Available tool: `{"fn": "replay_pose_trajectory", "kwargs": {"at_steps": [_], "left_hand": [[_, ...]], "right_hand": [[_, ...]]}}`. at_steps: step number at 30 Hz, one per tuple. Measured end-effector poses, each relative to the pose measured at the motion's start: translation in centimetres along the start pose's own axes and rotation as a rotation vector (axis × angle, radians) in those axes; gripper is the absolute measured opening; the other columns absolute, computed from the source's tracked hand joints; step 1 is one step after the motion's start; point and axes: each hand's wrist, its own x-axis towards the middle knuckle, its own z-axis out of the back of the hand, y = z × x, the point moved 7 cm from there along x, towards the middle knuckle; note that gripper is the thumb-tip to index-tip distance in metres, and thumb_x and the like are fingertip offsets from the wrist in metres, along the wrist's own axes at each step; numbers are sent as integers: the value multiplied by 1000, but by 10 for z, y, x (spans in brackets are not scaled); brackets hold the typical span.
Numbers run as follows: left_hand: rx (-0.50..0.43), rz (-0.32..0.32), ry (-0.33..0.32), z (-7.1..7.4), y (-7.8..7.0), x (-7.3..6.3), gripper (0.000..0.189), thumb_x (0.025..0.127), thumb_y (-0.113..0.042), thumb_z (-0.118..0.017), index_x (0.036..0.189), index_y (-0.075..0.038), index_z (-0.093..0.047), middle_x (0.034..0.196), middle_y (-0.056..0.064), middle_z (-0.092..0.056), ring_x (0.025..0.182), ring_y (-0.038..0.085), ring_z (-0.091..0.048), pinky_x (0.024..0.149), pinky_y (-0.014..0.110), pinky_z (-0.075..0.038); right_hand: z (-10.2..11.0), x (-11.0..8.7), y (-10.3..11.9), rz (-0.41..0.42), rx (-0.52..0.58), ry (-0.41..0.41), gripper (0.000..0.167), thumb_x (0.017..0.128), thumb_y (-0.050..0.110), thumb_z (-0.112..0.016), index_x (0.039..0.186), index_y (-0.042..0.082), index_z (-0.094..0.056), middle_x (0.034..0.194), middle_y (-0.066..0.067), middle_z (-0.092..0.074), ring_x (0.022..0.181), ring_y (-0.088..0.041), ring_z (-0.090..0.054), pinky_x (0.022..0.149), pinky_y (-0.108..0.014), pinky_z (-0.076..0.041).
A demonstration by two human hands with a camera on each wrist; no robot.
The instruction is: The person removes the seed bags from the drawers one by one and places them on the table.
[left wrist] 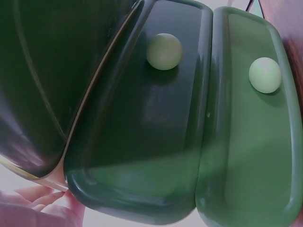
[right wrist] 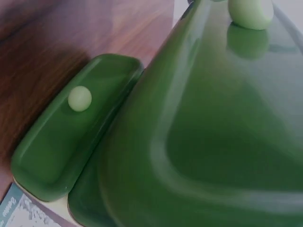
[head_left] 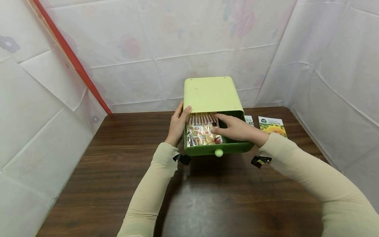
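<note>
A colourful packet (head_left: 199,132) lies in the pulled-out drawer (head_left: 201,151), between the left hand (head_left: 176,125), straight-fingered along the green box's (head_left: 211,93) left side, and the right hand (head_left: 237,128), thumb and forefinger spread over it; the box's top overhangs its far end. Booklets (head_left: 271,123) lie right, on the surface (head_left: 133,164).

way in over the drawer front (head_left: 201,150), cabinet top (head_left: 211,93) a barrier farther back

"Structure?"
"One boxy lime-topped cabinet (head_left: 211,93), three rounded green drawers (left wrist: 253,151), three pale-green ball knobs (head_left: 218,152)."
"Loose?"
"One shiny multicoloured packet (head_left: 201,132) visible, two flat white-topped printed booklets (head_left: 271,121)."
"Hands?"
"Two: left hand (head_left: 177,126), right hand (head_left: 237,128)."
</note>
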Motion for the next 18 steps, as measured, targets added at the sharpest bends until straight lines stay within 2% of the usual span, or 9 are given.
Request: {"fn": "replay_pose_trajectory", "kwargs": {"at_steps": [3, 10, 14, 18], "left_hand": [[-2, -9, 4, -1, 0, 0, 74, 95, -57, -52, 157, -32, -20, 164, -4, -20, 148, 20, -28, 118, 45, -30], [-1, -18, 8, -2, 0, 0, 74, 96, -57, -52, 157, -31, -20, 164, -5, -20, 149, 18, -25, 119, 43, -29], [-8, -13, 9, -2, 0, 0, 74, 96, -57, -52, 157, -31, -20, 164, -5, -20, 150, 17, -24, 120, 42, -28], [-15, -2, 2, -1, 0, 0, 74, 95, -58, -53, 157, -32, -21, 163, -6, -20, 149, 17, -25, 119, 42, -29]], "right_hand": [[1, -1, 0, -13, 91, 1, 75, 99, 40, -56, 158, 10, -19, 163, -14, -22, 146, -37, -31, 114, -57, -32], [4, -3, -6, -115, 313, -3, 75, 101, 37, -54, 158, 8, -16, 164, -12, -16, 151, -32, -19, 119, -53, -26], [3, -3, -7, -134, 464, 11, 70, 102, 31, -52, 158, 7, -16, 165, -11, -14, 147, -32, -29, 117, -49, -31], [2, -1, -10, -171, 590, 9, 73, 103, 25, -51, 157, 3, -8, 165, -15, -5, 143, -33, -38, 115, -43, -37]]}}
